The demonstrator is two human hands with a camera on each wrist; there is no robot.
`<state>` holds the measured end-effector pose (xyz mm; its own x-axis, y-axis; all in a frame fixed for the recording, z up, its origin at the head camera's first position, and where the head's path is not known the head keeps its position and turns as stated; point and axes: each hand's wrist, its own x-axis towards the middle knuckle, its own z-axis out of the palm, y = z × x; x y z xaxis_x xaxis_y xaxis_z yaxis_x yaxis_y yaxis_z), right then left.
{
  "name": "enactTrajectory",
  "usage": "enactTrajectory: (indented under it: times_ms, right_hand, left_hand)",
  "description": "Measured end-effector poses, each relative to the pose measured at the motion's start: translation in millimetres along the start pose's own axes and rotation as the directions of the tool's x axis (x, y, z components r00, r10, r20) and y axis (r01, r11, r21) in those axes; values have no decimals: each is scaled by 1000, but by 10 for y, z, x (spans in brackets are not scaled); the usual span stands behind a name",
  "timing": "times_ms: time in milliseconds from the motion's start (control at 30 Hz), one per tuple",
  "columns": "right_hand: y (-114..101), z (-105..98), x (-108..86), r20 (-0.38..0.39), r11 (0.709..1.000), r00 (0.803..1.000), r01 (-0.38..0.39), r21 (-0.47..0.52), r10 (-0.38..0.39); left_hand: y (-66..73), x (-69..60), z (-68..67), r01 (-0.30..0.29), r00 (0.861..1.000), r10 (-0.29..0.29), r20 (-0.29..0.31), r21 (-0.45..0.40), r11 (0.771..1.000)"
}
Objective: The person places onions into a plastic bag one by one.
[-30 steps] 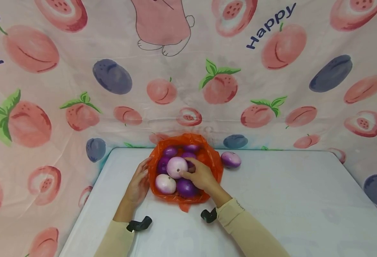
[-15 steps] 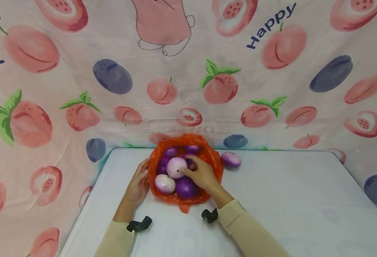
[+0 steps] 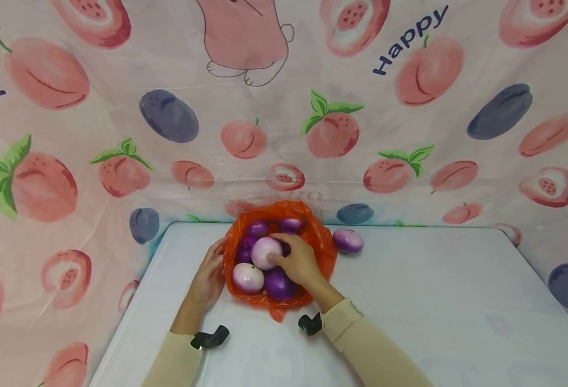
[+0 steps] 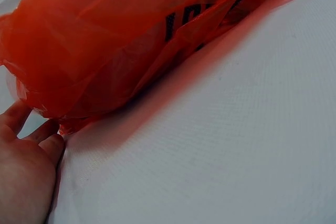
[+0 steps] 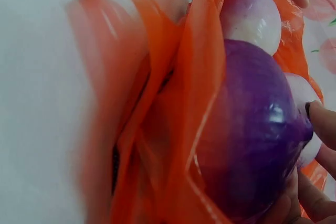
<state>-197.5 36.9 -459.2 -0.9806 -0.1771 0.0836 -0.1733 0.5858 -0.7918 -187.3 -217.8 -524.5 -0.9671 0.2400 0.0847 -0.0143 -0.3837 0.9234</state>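
Note:
An orange plastic bag (image 3: pixel 326 242) stands with its mouth wide, holding several purple and whitish onions. My left hand (image 3: pixel 208 279) rests against the bag's left side; in the left wrist view its fingertips (image 4: pixel 20 115) touch the plastic near the bottom. With thumb and curled fingers, my right hand (image 3: pixel 300 260) grips a pale onion (image 3: pixel 264 252) on top of the pile. Just in front lie another whitish onion (image 3: pixel 248 278) and a deep purple onion (image 3: pixel 280 284), which looms large in the right wrist view. Part of the gripped onion is hidden behind the fingers there.
A single purple-and-white onion (image 3: pixel 348 241) lies on the white table (image 3: pixel 433 301) just right of the bag. Behind the table hangs a fruit-printed cloth (image 3: pixel 288 107), close to the bag's back edge. Black wrist-camera mounts (image 3: pixel 211 337) sit at both wrists.
The right hand has shifted slightly left, and its thumb now lies further over the pale onion. The left hand stays in place at the bag's side.

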Motion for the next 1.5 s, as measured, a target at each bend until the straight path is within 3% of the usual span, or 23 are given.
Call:
enactTrajectory:
  times_ms: [133, 433, 733, 1233, 1500]
  right_hand:
    - [10, -25, -6, -8, 1000, 1000, -26, -12, 26]
    - [22, -71, -8, -37, 997, 999, -10, -81, 7]
    - [47, -187, -31, -7, 993, 993, -115, 6, 115]
    - [-18, -698, -119, 38, 972, 986, -167, 163, 163]
    - [56, -1020, -137, -7, 968, 988, -148, 203, 153]
  left_hand:
    - [-1, 1, 8, -1, 1000, 1, 2, 3, 1000]
    - [-7, 5, 6, -5, 1000, 5, 3, 10, 1000]
    - [-17, 11, -4, -9, 1000, 10, 15, -16, 1000]
    - [0, -2, 7, 1, 1000, 0, 2, -11, 1000]
    - [10, -8, 14, -4, 1000, 4, -4, -1, 1000]
